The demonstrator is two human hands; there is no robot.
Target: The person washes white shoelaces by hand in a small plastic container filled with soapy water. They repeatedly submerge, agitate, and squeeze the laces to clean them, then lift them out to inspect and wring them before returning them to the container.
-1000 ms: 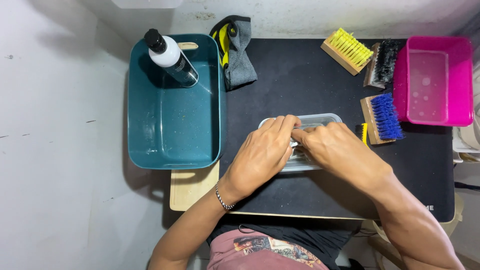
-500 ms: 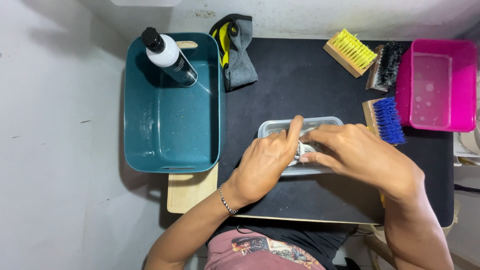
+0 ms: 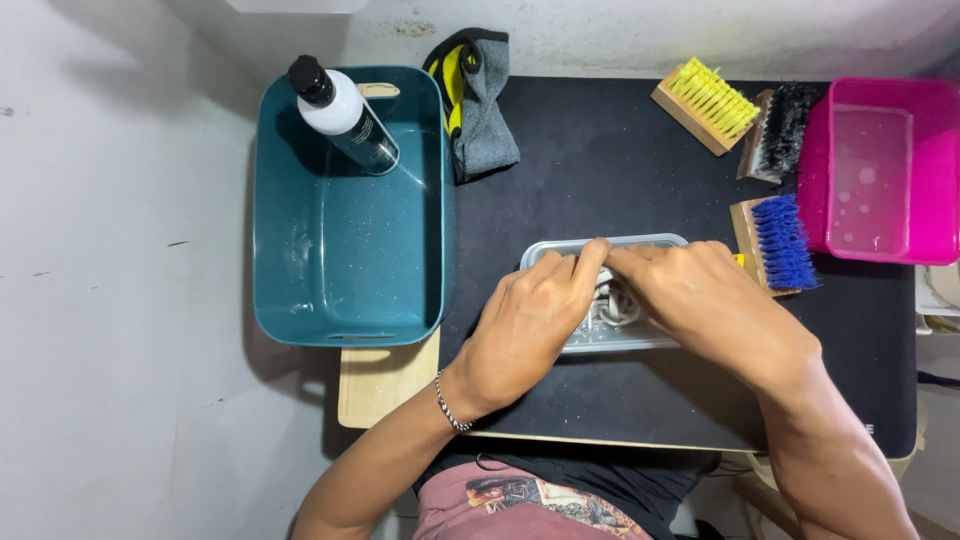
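Both hands meet over a shallow clear tray (image 3: 655, 243) lying mid-counter (image 3: 600, 150) on the black mat: the left hand (image 3: 530, 325) and the right hand (image 3: 700, 305) curl fingertip to fingertip, pinching something pale and tangled (image 3: 618, 305) inside it. Open mat lies behind the tray; the teal tub (image 3: 340, 270) with its bottle (image 3: 345, 115) crowds the left, the blue brush (image 3: 778, 243) and pink bin (image 3: 880, 170) the right. Since half a second ago, the hands have barely shifted, still bunched over the tray.
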